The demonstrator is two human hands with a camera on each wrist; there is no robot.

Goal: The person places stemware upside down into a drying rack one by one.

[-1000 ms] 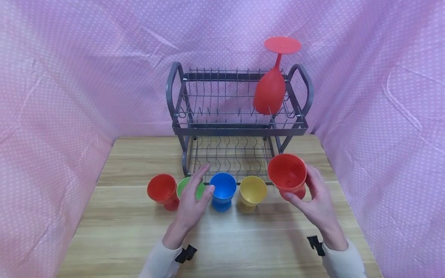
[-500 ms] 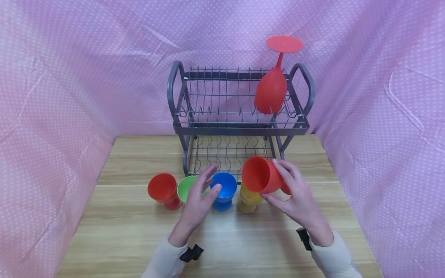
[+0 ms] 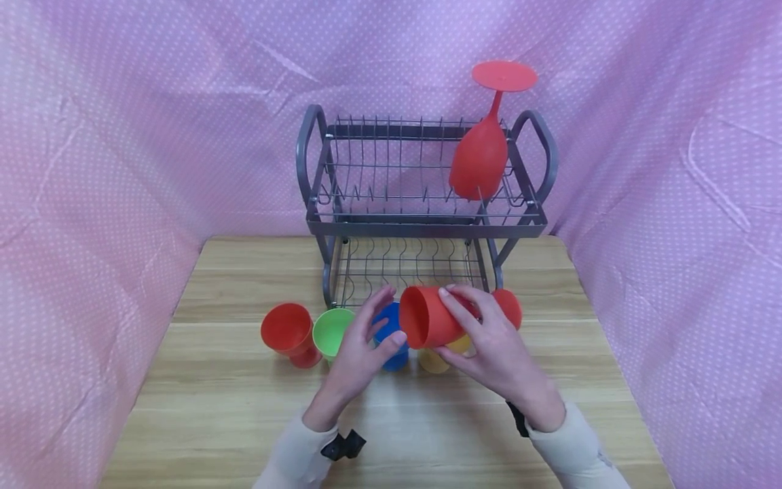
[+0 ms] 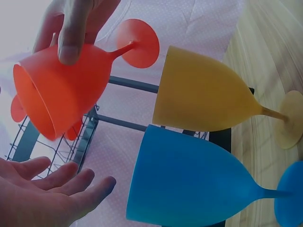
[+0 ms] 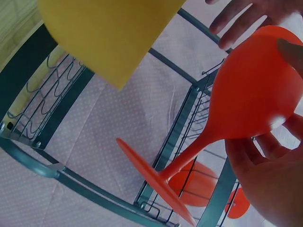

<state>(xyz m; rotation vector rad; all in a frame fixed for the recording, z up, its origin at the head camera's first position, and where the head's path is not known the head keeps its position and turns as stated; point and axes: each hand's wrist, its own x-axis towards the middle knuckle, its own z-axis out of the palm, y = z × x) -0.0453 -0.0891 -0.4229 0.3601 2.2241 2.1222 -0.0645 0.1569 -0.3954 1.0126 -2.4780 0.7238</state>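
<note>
A red plastic goblet [image 3: 441, 323] lies sideways in my right hand [image 3: 497, 350], its mouth facing left and its foot to the right. In the right wrist view, thumb and fingers grip the bowl [image 5: 255, 90] from both sides. My left hand [image 3: 359, 353] is held just left of the mouth with fingers spread, holding nothing. Below the hands, a blue goblet [image 4: 189, 179] and a yellow goblet [image 4: 203, 92] stand upright, partly covered in the head view. A green goblet [image 3: 330, 331] and another red goblet [image 3: 286, 329] stand to their left.
Behind the goblets is a two-tier grey dish rack [image 3: 427, 229]. On its upper tier, at the right, an upside-down red goblet [image 3: 479, 159] leans with its foot up. Pink dotted cloth [image 3: 183, 122] hangs around the wooden table [image 3: 201, 407].
My right hand has carried the red goblet left and tipped it from near upright onto its side, over the yellow goblet. My left hand has shifted slightly right.
</note>
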